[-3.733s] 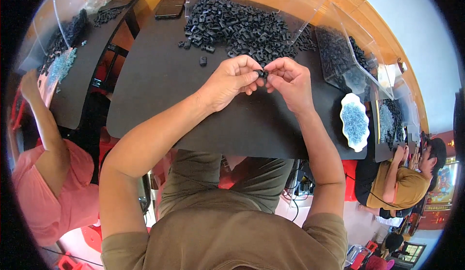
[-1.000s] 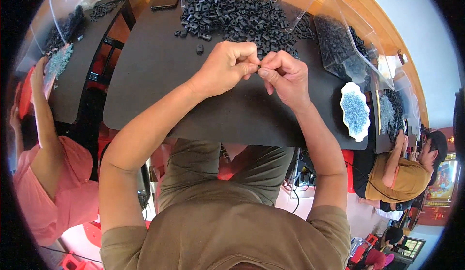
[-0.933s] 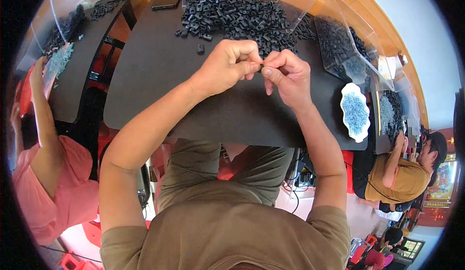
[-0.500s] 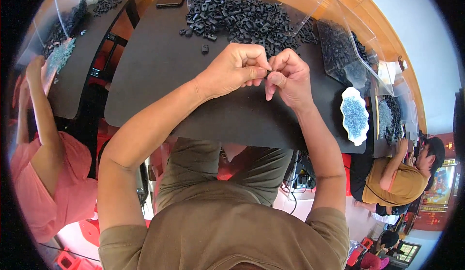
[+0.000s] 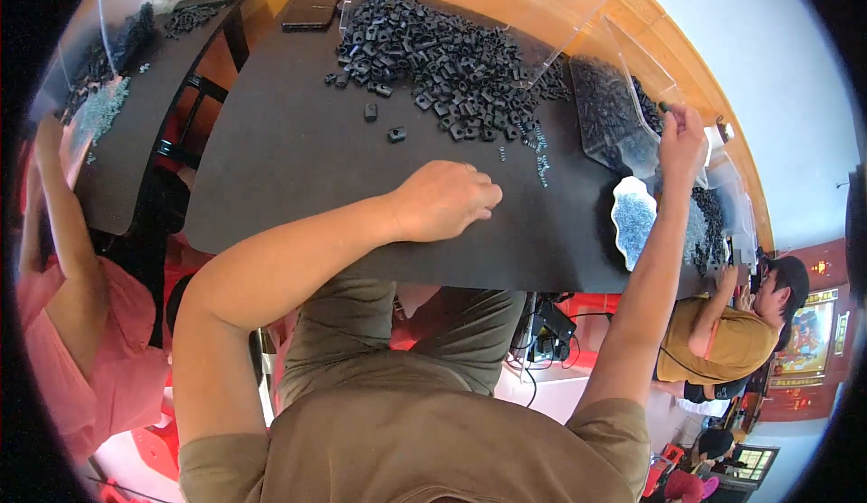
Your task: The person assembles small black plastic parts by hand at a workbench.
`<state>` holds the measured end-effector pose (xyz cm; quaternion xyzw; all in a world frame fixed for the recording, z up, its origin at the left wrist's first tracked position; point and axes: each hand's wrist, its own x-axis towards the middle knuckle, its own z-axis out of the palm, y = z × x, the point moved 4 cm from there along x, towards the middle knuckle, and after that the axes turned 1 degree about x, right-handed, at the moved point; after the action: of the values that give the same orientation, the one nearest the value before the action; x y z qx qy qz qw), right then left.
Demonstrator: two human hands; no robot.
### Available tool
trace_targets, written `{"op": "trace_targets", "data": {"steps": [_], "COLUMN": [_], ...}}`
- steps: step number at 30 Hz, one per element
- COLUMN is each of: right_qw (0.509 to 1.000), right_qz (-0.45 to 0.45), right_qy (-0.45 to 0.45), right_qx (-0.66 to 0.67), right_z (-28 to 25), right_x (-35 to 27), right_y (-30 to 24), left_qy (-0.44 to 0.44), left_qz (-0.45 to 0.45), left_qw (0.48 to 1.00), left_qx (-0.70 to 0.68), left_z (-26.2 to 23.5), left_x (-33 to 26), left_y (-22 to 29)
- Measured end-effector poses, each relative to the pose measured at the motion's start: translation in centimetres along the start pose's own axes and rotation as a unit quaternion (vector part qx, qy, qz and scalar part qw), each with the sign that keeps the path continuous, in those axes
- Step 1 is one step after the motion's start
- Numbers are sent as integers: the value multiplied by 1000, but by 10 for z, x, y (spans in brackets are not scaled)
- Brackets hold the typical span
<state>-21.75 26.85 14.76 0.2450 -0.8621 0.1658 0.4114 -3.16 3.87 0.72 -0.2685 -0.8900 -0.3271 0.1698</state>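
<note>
A heap of small black parts (image 5: 424, 56) covers the far side of the dark counter (image 5: 289, 160); nearer, the left hand (image 5: 449, 200) has curled fingers, and whether its grip clasps anything I cannot tell. Small springs (image 5: 542, 164) lie beside the heap. Rightward come a clear bin (image 5: 603, 106), a scalloped white dish (image 5: 638, 183), then a small dark piece (image 5: 666, 107) pinched in the right hand (image 5: 683, 142).

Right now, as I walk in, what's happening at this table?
The person's right hand pinches a small dark piece near a clear bin. The left hand is curled over the dark table; whether it holds anything is hidden. A pile of black parts lies beyond, small springs at its near edge.
</note>
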Motion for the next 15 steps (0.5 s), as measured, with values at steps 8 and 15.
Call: {"op": "trace_targets", "data": {"steps": [8,15], "right_qw": [964,953], "right_qz": [-198,-188], "right_qy": [-71,-232], "right_qx": [165,43], "right_z": [45,125], "right_x": [-36,-60], "right_y": [-109,-155], "left_qy": [-14,52], "left_qz": [11,-37], "left_qw": [1000,997], "left_qx": [20,35], "left_z": [0,-9], "left_x": [0,1], "left_y": [-4,-10]}}
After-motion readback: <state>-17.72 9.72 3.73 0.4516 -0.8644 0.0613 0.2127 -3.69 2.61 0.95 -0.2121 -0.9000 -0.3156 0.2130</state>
